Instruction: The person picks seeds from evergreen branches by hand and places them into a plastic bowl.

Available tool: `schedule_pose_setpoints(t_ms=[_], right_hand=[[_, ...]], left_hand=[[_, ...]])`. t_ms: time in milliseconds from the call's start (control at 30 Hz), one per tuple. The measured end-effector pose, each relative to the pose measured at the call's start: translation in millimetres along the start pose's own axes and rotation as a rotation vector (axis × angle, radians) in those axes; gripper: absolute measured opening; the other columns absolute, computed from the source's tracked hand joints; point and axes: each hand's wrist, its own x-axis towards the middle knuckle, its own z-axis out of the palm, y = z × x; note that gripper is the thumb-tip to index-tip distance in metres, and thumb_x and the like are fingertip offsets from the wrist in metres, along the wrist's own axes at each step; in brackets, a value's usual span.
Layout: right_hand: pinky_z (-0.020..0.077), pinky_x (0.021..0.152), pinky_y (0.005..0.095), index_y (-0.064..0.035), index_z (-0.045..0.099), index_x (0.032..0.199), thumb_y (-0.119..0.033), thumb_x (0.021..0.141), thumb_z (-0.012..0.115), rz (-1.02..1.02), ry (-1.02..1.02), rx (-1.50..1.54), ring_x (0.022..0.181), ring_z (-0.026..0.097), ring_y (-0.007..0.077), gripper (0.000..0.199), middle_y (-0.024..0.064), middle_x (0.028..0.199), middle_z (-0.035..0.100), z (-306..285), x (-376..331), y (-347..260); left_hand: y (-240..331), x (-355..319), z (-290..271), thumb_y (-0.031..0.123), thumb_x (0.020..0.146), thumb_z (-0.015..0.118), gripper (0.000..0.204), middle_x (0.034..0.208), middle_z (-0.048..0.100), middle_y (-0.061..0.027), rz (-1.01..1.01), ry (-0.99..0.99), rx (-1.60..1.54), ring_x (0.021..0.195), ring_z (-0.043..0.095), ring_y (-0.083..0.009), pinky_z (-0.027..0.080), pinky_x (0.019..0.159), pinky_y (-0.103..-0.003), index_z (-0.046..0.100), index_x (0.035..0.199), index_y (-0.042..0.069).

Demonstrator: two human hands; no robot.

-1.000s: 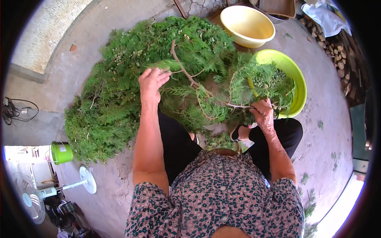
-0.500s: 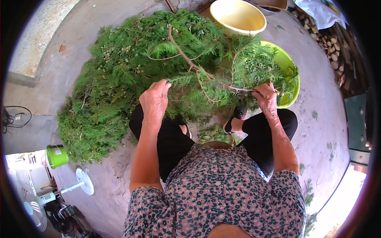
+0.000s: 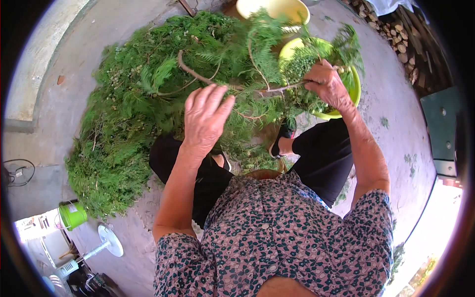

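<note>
My right hand is closed round the thin end of a bare-stemmed conifer branch. The branch runs leftward from it, with leafy green sprays and small pale berries on its side twigs. My left hand is just below the branch, palm down, its fingers stretched and apart; nothing shows in it. A large heap of cut conifer sprigs spreads ahead and to the left. Under and beyond my right hand is a yellow-green basin, partly covered by the sprays.
A cream basin stands beyond the heap. Stacked firewood lies at far right, above a dark green box. At lower left are a small green bucket and a white fan. Loose sprigs lie between my feet.
My left hand has moved right and its fingers have spread. My right hand, still gripping the branch, has gone slightly up and left. The branch has shifted left and turned flatter; its sprays blur.
</note>
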Motion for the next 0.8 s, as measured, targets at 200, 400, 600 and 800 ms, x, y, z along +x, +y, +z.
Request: schedule_pose_setpoints(t_ms=[200, 400, 600, 800], right_hand=[[0.0327, 0.094, 0.0434, -0.0078, 0.065, 0.073, -0.01, 0.059, 0.07, -0.038, -0.143, -0.186, 0.09, 0.049, 0.0203, 0.016, 0.0024, 0.073, 0.057, 7, 28, 5], [0.0252, 0.099, 0.0483, -0.0081, 0.059, 0.073, -0.006, 0.062, 0.065, 0.043, -0.175, -0.339, 0.095, 0.048, 0.0218, 0.013, 0.0014, 0.078, 0.052, 30, 32, 18], [0.0405, 0.082, 0.036, -0.003, 0.055, 0.073, 0.004, 0.063, 0.06, -0.097, -0.096, -0.032, 0.086, 0.05, 0.0253, 0.013, 0.0065, 0.075, 0.052, 53, 35, 48], [0.0461, 0.074, 0.0337, -0.0009, 0.059, 0.078, 0.004, 0.067, 0.061, -0.123, -0.145, 0.053, 0.082, 0.056, 0.0242, 0.012, 0.0079, 0.081, 0.057, 48, 56, 57]], left_hand=[[19, 6, 15, 0.004, 0.062, 0.065, 0.022, 0.084, 0.061, -0.005, 0.028, -0.205, -0.345, 0.081, 0.057, -0.0217, 0.041, 0.084, -0.039, 0.062, 0.084, 0.005], [33, 8, 29, 0.006, 0.082, 0.057, 0.013, 0.086, 0.061, -0.0038, -0.818, 0.062, -1.136, 0.068, 0.057, -0.0101, 0.05, 0.064, -0.025, 0.063, 0.094, 0.006], [-25, -13, 34, 0.009, 0.081, 0.059, 0.021, 0.091, 0.056, -0.0081, -1.534, 0.732, -1.273, 0.073, 0.053, -0.0174, 0.048, 0.065, -0.034, 0.052, 0.099, 0.001], [-6, -18, 23, 0.019, 0.083, 0.06, 0.036, 0.103, 0.055, -0.0087, -1.285, 0.629, -0.781, 0.096, 0.052, -0.0187, 0.041, 0.083, -0.032, 0.048, 0.112, 0.0]])
